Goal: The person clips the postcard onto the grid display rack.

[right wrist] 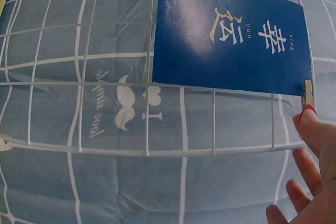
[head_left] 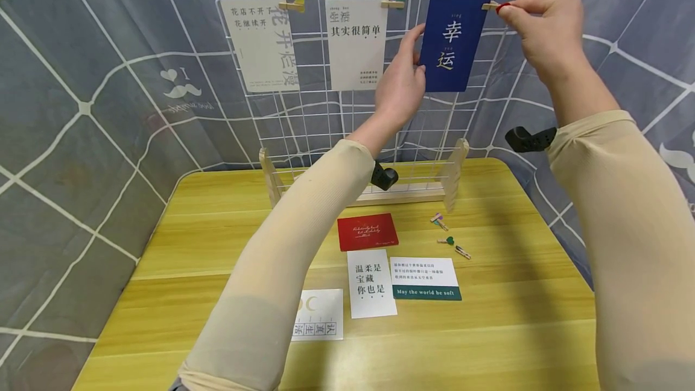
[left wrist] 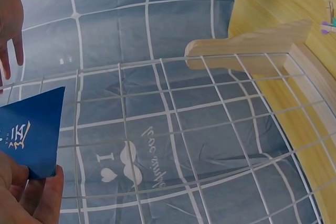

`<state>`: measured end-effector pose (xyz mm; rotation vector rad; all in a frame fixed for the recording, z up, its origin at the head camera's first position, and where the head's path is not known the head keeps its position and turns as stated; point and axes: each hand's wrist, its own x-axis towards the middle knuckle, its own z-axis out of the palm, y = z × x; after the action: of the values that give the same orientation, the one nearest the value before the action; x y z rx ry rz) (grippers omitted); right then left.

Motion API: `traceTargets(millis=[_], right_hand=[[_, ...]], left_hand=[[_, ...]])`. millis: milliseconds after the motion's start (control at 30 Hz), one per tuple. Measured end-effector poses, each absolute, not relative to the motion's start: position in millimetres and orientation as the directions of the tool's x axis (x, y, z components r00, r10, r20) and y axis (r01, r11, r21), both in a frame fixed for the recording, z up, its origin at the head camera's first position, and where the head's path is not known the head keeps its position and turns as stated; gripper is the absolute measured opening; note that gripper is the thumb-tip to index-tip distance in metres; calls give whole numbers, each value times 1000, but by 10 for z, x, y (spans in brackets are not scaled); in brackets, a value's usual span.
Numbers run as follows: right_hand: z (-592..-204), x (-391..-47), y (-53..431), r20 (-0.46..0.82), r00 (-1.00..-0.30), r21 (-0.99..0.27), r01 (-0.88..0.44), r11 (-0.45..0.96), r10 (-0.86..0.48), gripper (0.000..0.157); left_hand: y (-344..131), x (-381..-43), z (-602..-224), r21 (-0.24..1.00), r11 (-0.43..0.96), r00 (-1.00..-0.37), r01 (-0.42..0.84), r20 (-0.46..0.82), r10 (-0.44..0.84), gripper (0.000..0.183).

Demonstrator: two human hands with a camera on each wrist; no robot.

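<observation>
My left hand (head_left: 400, 90) holds a dark blue card (head_left: 453, 47) by its left edge, thumb in front and fingers behind. The card stands upright against the upper right of a white wire grid (head_left: 309, 116). At its top right corner, my right hand (head_left: 551, 32) pinches a small wooden clothespin (right wrist: 308, 98) with a red ornament, and the peg's tip overlaps the card's corner. Two pale cards hang to the left: a lettered one (head_left: 260, 53) and another (head_left: 355, 47), each with a wooden peg at its top right corner.
Wooden feet (head_left: 455, 177) support the grid on a yellow wood-grain table (head_left: 488, 343). On the table lie a red card (head_left: 368, 240), a white card (head_left: 371, 306), a green-and-white card (head_left: 426, 270), a card with moons (head_left: 326, 300) partly behind my left sleeve, and several clothespins (head_left: 463, 252).
</observation>
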<state>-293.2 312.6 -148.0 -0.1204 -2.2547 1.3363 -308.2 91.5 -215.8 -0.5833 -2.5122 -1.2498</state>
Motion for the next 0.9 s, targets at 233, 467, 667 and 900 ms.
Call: traceTargets(millis=[233, 467, 667, 900], right_hand=[[-1479, -2947, 3104, 386, -866, -846, -193, 497, 319, 29], [-1486, -2967, 3104, 393, -866, -844, -207, 494, 309, 26], [-1480, -2994, 3113, 391, -865, -849, -207, 486, 315, 25], [-1472, -2999, 3106, 378, -869, -852, -192, 486, 320, 26]], left_hand=[[935, -3073, -2153, 691, 552, -882, 466, 411, 231, 64], [949, -3087, -2163, 689, 560, -884, 461, 411, 223, 65], [962, -3093, -2160, 680, 569, -882, 462, 416, 220, 65], [962, -3097, -2148, 689, 563, -887, 456, 405, 222, 65]])
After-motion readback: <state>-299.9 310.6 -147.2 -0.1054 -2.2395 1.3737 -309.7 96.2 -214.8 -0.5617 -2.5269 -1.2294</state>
